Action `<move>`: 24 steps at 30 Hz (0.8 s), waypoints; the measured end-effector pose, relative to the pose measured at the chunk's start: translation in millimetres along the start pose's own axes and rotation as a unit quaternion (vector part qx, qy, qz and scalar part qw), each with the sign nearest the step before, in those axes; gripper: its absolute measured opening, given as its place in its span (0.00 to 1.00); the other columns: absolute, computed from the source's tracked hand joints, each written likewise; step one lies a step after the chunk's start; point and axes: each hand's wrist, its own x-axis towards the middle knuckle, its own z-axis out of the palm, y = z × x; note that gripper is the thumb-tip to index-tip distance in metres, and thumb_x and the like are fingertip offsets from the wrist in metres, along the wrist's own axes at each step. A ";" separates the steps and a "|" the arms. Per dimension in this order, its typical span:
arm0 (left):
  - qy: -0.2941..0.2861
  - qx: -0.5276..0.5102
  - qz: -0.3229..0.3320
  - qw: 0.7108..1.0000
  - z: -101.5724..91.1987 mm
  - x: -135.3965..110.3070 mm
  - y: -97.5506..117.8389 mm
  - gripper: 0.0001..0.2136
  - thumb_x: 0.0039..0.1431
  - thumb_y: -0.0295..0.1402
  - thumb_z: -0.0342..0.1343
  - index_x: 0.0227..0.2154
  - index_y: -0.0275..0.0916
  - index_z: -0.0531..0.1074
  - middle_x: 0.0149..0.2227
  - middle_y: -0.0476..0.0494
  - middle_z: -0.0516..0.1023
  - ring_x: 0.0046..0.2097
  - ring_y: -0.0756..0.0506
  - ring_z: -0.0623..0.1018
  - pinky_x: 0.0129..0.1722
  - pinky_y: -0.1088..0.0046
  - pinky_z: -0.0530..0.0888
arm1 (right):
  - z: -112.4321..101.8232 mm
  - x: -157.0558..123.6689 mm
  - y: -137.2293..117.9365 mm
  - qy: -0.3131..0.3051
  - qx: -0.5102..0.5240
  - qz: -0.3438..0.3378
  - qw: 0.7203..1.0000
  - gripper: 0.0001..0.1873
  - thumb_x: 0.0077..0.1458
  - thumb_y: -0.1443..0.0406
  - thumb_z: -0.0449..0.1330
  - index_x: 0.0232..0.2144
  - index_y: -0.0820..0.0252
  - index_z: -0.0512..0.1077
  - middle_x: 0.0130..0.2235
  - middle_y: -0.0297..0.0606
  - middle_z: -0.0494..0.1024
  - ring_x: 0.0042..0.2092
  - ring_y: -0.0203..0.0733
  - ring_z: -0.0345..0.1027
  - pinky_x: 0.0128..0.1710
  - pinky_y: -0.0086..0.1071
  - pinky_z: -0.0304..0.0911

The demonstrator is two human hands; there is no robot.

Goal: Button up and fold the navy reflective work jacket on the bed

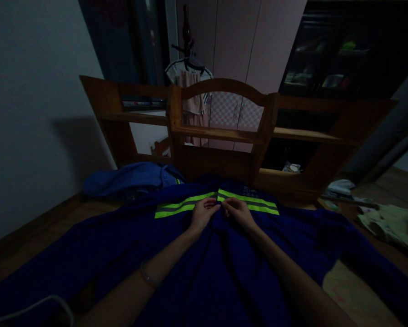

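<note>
A dark blue work jacket (129, 245) with neon yellow reflective stripes (248, 200) lies spread flat on the wooden floor before me. My left hand (203, 213) and my right hand (237, 212) meet at the middle of its front, just below the stripes. Both hands have curled fingers pinching the two front edges of the jacket where they join. What exactly sits between the fingertips is too dark to make out.
A second blue garment (132, 179) lies bunched at the back left. A wooden shelf unit (224, 131) stands behind the jacket. Pale green clothing (391, 227) lies on the floor at right. A white cord (30, 309) curves at bottom left.
</note>
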 end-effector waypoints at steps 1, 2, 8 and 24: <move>0.001 0.002 0.001 1.000 0.4 0.1 0.2 0.12 0.43 0.28 0.65 0.33 0.34 0.74 0.35 0.40 0.79 0.38 0.45 0.78 0.42 0.68 0.74 | -0.6 0.4 -0.5 -0.002 0.001 0.001 1.000 0.18 0.50 0.51 0.61 0.30 0.62 0.72 0.22 0.32 0.72 0.23 0.33 0.65 0.25 0.27 0.60; 0.002 0.004 0.002 1.000 0.8 0.1 0.5 0.11 0.42 0.27 0.65 0.32 0.34 0.74 0.36 0.40 0.79 0.38 0.45 0.78 0.42 0.68 0.74 | -1.3 0.8 -0.8 -0.003 0.002 0.002 1.000 0.18 0.50 0.52 0.61 0.30 0.62 0.72 0.22 0.32 0.71 0.23 0.33 0.64 0.25 0.27 0.60; 0.003 0.015 0.016 1.000 2.3 0.0 1.9 0.11 0.40 0.22 0.63 0.31 0.35 0.73 0.34 0.42 0.78 0.37 0.46 0.78 0.42 0.70 0.73 | -0.4 0.3 3.5 -0.003 -0.002 0.006 1.000 0.19 0.50 0.51 0.61 0.30 0.62 0.72 0.21 0.32 0.71 0.23 0.33 0.64 0.25 0.27 0.61; -0.010 0.026 0.014 1.000 -3.8 9.8 -15.7 0.11 0.44 0.36 0.64 0.29 0.36 0.72 0.26 0.46 0.76 0.30 0.47 0.76 0.29 0.75 0.69 | 29.4 -188.5 -148.7 0.012 -0.497 -0.080 0.864 0.13 0.56 0.64 0.55 0.45 0.51 0.69 0.43 0.41 0.76 0.40 0.47 0.73 0.35 0.35 0.68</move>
